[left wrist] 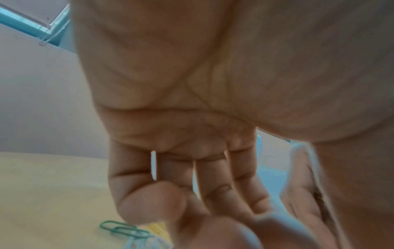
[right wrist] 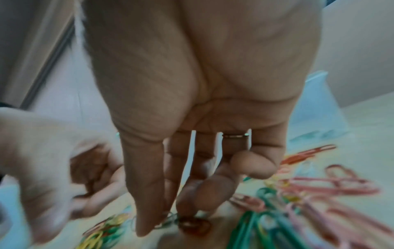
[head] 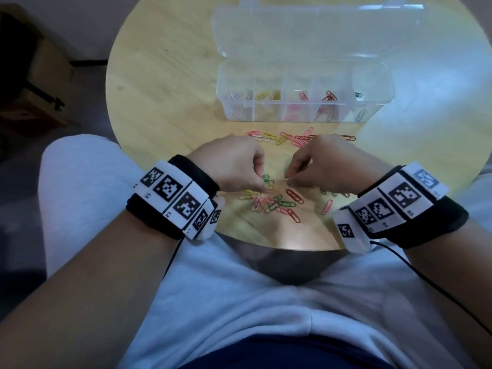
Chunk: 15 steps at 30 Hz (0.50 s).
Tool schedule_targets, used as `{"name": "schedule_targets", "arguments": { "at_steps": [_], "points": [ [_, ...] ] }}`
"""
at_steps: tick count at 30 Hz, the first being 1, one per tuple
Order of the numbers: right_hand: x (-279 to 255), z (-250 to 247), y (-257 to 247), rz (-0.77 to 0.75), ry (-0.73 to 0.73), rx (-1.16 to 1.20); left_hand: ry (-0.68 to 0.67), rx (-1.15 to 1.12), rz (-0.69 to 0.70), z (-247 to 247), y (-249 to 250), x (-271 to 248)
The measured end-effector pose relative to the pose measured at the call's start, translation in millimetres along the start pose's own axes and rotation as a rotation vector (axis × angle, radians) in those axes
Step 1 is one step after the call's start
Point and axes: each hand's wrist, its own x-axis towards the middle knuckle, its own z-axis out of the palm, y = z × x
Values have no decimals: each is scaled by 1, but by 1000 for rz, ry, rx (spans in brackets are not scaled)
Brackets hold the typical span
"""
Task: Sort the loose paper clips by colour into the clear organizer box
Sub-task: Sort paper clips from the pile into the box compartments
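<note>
The clear organizer box (head: 269, 113) stands open at the table's far side, its lid (head: 306, 30) folded back. Its compartments hold white, yellow, pink, red and green clips, left to right. Loose paper clips (head: 277, 203) of mixed colours lie in a pile near the front edge, with a second row (head: 290, 138) just before the box. My right hand (head: 288, 181) pinches a pale white clip (right wrist: 164, 220) between thumb and forefinger over the pile. My left hand (head: 262, 190) has curled fingers down on the pile, beside green clips (left wrist: 123, 230). Whether it holds one is hidden.
The round wooden table (head: 159, 83) ends right in front of my lap, where its near edge (head: 279, 245) curves. A brown cardboard box (head: 40, 75) sits on the floor to the left. Bare wood lies left of the organizer.
</note>
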Motion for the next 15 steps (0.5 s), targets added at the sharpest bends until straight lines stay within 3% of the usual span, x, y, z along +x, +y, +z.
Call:
{"name": "schedule_targets", "arguments": {
  "at_steps": [9,15],
  "points": [
    [-11,-24,19,32,102,261,-103,147,-20,13,7,0],
    [-11,-25,18,18,115,289,36,90,0,13,9,7]
  ]
}}
